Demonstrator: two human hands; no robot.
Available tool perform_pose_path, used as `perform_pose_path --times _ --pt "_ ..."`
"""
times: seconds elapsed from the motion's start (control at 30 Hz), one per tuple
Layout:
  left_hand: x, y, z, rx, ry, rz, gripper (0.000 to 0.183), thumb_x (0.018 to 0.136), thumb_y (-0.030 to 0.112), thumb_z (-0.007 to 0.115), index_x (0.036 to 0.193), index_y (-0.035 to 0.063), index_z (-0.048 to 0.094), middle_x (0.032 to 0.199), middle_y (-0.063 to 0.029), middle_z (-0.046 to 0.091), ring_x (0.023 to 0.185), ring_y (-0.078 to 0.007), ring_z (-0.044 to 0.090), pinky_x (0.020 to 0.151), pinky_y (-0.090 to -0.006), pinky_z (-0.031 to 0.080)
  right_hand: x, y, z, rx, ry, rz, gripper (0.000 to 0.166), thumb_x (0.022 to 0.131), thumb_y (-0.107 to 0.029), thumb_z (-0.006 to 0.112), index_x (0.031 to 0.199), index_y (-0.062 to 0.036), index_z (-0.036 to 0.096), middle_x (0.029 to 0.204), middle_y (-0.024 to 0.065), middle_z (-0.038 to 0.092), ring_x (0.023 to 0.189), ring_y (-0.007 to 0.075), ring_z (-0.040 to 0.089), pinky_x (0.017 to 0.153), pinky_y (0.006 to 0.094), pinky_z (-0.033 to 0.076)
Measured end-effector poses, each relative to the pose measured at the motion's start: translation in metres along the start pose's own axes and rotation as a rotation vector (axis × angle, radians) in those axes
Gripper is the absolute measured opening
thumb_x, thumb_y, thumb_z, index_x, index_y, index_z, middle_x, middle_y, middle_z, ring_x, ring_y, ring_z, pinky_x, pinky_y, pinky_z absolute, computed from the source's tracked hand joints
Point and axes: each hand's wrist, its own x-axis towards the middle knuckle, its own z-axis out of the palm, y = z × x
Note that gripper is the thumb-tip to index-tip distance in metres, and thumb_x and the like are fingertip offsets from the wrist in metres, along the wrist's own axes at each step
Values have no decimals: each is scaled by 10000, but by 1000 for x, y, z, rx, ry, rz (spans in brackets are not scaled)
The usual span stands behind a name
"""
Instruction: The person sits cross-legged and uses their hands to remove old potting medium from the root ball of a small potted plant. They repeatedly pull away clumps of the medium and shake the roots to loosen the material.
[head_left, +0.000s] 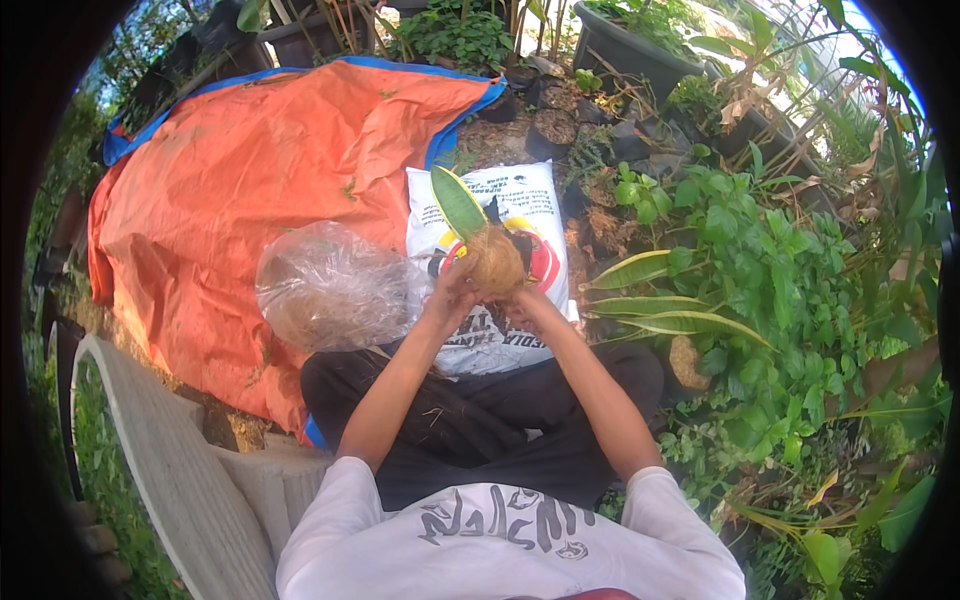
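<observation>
Between my two hands is a ball of brown coconut fibre (495, 261), held above a white printed sack. A single snake plant leaf (457, 201), green with yellow edges, rises from the ball and tilts to the left. My left hand (454, 294) grips the ball's lower left side. Around its lower right side are the fingers of my right hand (527, 306), partly hidden behind the fibre. The white sack (484, 356) lies flat in front of my crossed legs, with dark soil showing at an opening. Left of it sits a clear plastic bag (334, 289) of brown fibre.
An orange tarpaulin (247, 187) with blue edging spreads to the left. Several cut snake plant leaves (652, 306) lie at the right, beside leafy green plants (765, 300). Large dark pots (637, 52) stand at the back. A curved grey slab (161, 450) is at my left.
</observation>
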Motion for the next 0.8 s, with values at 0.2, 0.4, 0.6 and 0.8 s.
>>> perform_pose_path --times 0.2,0.4,0.6,0.8 --pt "0 4 2 71 -4 40 580 984 288 642 1447 5 437 1378 -165 577 1252 -296 608 1057 -495 512 10 -3 -22 -411 247 -180 220 947 -189 623 1035 -27 742 616 -59 494 472 45 373 435 242 272" --pt "1 7 1 197 -11 -47 596 977 297 667 1442 -6 451 1375 -159 572 1261 -299 603 994 -492 563 17 -14 -48 -629 323 -335 386 899 -173 649 1176 92 701 987 147 766 865 177 715 797 328 541" --pt "-5 9 9 334 -116 -117 630 948 244 713 1435 -59 453 1339 -152 593 1200 -253 637 979 -438 575 12 -15 -44 -720 292 -363 321 878 -159 660 1117 39 741 908 200 760 872 219 740 804 344 554" --pt "-5 3 11 549 7 -65 649 909 238 766 1411 -67 491 1307 -129 616 1156 -203 644 945 -344 563 33 1 -69 -768 367 -519 313 877 -187 690 1079 44 748 938 226 759 867 248 750 812 370 558"
